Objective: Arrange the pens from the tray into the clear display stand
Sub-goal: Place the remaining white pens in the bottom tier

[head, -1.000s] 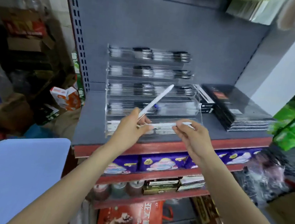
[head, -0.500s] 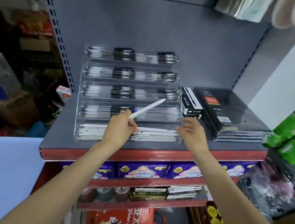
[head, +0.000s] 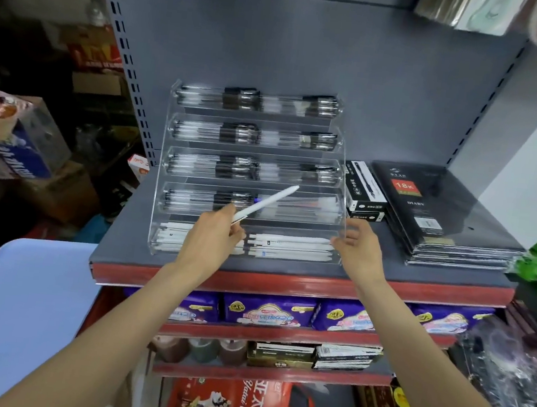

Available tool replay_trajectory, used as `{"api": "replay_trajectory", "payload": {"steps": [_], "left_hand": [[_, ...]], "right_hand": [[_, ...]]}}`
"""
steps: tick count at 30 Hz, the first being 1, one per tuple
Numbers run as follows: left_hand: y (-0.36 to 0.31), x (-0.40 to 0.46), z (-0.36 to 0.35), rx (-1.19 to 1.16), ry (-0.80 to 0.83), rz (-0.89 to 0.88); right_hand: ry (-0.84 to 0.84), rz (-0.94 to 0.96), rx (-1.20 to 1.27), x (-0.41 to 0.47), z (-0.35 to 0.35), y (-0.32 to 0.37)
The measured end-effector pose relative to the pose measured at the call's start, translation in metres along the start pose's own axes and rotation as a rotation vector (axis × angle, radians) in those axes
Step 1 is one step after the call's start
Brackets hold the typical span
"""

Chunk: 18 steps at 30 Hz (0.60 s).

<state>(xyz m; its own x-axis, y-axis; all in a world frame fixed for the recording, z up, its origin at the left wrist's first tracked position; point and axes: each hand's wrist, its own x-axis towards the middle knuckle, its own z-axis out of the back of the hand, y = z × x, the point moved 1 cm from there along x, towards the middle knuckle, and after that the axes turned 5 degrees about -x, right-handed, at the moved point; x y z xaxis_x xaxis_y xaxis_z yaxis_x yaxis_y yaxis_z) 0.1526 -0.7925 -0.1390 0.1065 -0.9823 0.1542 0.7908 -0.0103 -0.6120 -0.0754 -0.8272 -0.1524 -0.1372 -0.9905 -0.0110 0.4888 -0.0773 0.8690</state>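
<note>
Since half a second ago our view has drifted so the clear display stand (head: 253, 175) sits more to the centre of the frame, and our right hand (head: 357, 247) has settled at the stand's lower right corner. Our left hand (head: 215, 234) pinches a white pen (head: 265, 204) by its lower end, the pen slanting up and to the right in front of the second tier from the bottom. Our right hand is loosely spread, fingers slightly curled, holding nothing; whether it touches the acrylic wall we cannot tell.

The bottom tier already carries a row of white pens (head: 289, 246) lying flat, and the upper tiers hold dark-clipped clear pens. The blue tray (head: 14, 308) lies at lower left of the frame, with a few pens just showing at its left edge.

To do this step well, we judge that we should turn the pen level first, parallel with those already lying there, then lower it over the tier's front lip rather than poking it in tip first. The right hand can steady the stand on the shelf (head: 286, 272), since light acrylic may slide when nudged.
</note>
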Motion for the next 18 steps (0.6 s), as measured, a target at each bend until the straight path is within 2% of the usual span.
{"api": "replay_trajectory", "payload": {"steps": [11,18], "left_hand": [[-0.02,0.001,-0.007,0.278,0.051,0.017],[-0.019,0.002,-0.01,0.061,0.071,0.076]], "right_hand": [[0.028,0.007,-0.016,0.0,0.001,-0.001],[0.055,-0.01,-0.01,0.001,0.004,-0.001]]}}
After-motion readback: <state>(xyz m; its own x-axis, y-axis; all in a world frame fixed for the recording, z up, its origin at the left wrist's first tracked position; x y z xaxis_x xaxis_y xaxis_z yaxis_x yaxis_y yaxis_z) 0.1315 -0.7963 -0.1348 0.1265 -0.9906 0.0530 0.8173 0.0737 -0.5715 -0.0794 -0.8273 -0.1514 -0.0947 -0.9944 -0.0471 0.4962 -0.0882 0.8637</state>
